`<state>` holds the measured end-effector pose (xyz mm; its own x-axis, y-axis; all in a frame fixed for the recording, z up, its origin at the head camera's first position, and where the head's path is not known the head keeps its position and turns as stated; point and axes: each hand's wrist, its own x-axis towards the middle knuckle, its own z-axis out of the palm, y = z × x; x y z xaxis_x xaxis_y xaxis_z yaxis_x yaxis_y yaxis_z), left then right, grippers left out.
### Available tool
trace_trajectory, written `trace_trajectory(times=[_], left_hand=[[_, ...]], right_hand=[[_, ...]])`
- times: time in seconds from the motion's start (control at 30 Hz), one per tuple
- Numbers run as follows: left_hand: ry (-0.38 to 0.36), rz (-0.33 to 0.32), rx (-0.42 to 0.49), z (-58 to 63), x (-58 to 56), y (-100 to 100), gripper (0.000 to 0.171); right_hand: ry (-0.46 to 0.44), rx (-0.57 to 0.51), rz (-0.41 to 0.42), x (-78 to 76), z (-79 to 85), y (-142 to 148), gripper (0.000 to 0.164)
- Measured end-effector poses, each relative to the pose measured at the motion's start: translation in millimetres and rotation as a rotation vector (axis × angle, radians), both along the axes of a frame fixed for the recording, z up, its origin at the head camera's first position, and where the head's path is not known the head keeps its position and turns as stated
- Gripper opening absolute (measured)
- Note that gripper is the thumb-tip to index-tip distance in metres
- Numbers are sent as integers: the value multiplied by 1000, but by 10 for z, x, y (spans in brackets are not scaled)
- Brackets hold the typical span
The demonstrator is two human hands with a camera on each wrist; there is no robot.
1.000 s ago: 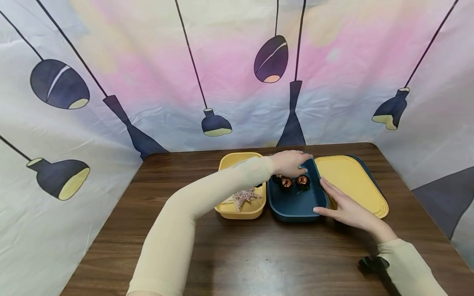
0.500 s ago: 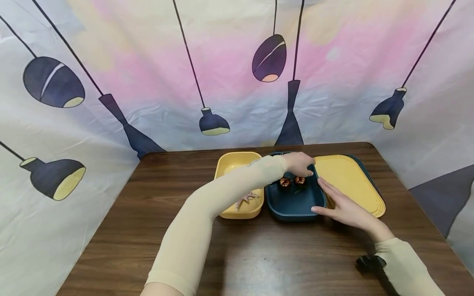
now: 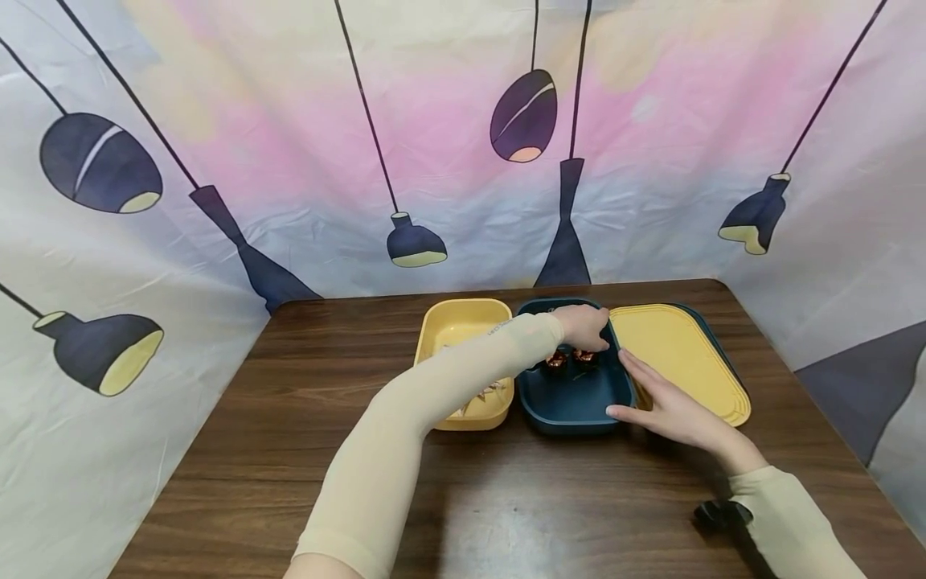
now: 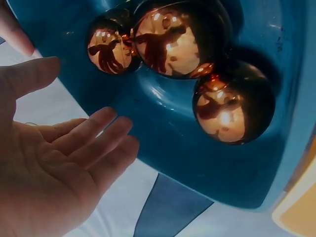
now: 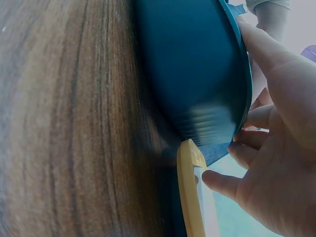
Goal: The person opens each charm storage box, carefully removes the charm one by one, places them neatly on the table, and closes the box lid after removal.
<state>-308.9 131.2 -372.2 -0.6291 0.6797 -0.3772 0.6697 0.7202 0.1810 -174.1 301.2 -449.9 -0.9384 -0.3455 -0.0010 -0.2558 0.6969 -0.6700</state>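
Observation:
My left hand (image 3: 584, 326) reaches over the back right of a dark blue box (image 3: 571, 406), its forearm crossing the yellow box (image 3: 470, 308). In the left wrist view its fingers are loosely bent near the blue wall, and nothing shows in them. Shiny copper-coloured ball ornaments (image 4: 170, 42) lie inside the blue box; in the head view the hand partly covers them. My right hand (image 3: 669, 402) spreads along the box's right side. Its fingertips touch the rim, seen in the right wrist view, with the thumb at the near corner. A glittery star ornament (image 3: 494, 389) lies in the yellow box, partly behind the sleeve.
Right of the blue box lies a yellow lid (image 3: 680, 354) on top of a dark blue lid (image 3: 712, 338). Both boxes stand side by side on a brown wooden table (image 3: 506, 515). A printed cloth (image 3: 463, 121) hangs behind its far edge.
My left hand has shifted to the right over the blue box, toward its right wall, and its fingers have dipped lower. The right hand has stayed against the box.

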Motion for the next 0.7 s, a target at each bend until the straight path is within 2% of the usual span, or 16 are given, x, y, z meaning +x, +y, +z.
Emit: trace_trajectory(times=[0.23,0.5,0.6,0.7], left_hand=[[17,12,-7,-23,50,-9,59],[-60,-2,-27,-101,95,7,26],[-85,-1,-29,-131,94,31,24],[-100,12,-44,-156,96,57,30]], right_hand=[[-6,-4,-7,7,7,2,97],[-2,4,-7,3,-5,3,97],[-2,-3,-2,7,-7,10,96],[-2,-7,0,15,-8,15,96]])
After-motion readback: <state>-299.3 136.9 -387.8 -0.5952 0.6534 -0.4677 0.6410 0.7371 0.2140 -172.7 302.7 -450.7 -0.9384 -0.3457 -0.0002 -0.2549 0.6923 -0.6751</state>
